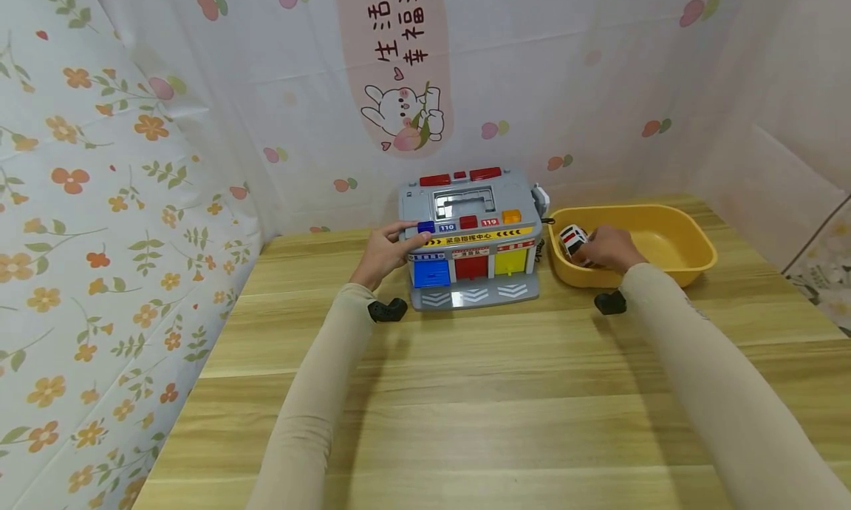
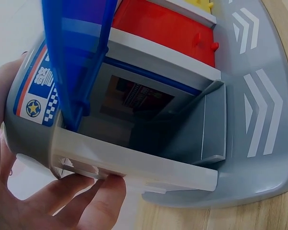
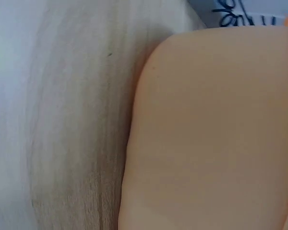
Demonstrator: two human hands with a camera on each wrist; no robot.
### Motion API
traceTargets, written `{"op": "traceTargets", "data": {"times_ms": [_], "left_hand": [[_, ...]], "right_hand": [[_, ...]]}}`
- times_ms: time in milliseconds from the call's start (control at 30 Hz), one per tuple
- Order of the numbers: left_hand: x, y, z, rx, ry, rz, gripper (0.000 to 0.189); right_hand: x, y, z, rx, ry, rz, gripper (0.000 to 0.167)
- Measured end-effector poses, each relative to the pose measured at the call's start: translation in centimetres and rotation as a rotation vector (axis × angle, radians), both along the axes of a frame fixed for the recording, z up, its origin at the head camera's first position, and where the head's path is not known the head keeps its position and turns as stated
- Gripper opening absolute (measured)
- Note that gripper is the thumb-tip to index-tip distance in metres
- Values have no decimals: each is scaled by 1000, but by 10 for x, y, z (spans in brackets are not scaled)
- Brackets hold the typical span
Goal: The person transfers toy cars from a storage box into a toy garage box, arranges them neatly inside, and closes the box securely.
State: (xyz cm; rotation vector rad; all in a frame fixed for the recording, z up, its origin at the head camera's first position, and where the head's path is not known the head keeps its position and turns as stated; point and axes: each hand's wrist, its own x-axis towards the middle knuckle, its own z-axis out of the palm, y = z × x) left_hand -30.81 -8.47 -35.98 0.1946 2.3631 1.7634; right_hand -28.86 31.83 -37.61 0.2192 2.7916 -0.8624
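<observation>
A grey toy garage (image 1: 473, 199) stands at the back of the table, with blue, red and yellow doors. My left hand (image 1: 387, 255) grips its left end, thumb on top near the blue light and fingers against the side wall. In the left wrist view, the blue door (image 2: 77, 52) stands swung out from its bay, and the dark inside shows; the red door (image 2: 165, 31) is down. My right hand (image 1: 608, 249) reaches into the yellow basin (image 1: 698, 255) and pinches a white toy car (image 1: 572, 238) with coloured stripes. The right wrist view shows no fingers.
A patterned cloth (image 1: 565, 66) hangs behind the table, and a flowered one (image 1: 100, 273) hangs at the left. The basin stands close to the garage's right end. Wooden tabletop (image 1: 499, 392) stretches in front of both.
</observation>
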Motion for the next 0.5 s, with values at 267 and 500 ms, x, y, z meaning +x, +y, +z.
{"op": "traceTargets", "data": {"times_ms": [267, 500], "left_hand": [[0, -2, 0, -10, -2, 12, 56], [-2, -2, -3, -4, 7, 9, 55]], "right_hand": [[-4, 6, 2, -246, -84, -28, 43], [1, 13, 10, -361, -120, -32, 60]]}}
